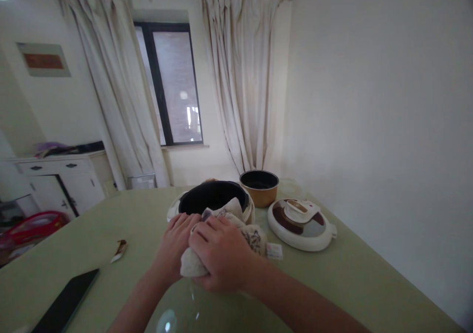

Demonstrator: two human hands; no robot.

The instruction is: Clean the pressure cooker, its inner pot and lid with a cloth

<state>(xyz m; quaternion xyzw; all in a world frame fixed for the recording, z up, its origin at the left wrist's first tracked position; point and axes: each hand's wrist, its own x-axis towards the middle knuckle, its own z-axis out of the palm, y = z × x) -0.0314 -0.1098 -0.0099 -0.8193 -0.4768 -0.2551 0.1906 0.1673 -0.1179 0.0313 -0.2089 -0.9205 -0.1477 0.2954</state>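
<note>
I hold a soft cloth [236, 227] against the rim of the open cooker [212, 200] on the tabletop [354, 279]. My right hand [221, 254] grips it tight, and my left hand [175, 242] presses beside it. The lid [301, 224] lies nearby.

Left hand [175, 247], right hand [221, 256], bare forearms, no sleeves (nothing worn at wrists)

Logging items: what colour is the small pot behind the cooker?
Head view: the small pot is tan-gold outside, dark inside.
</note>
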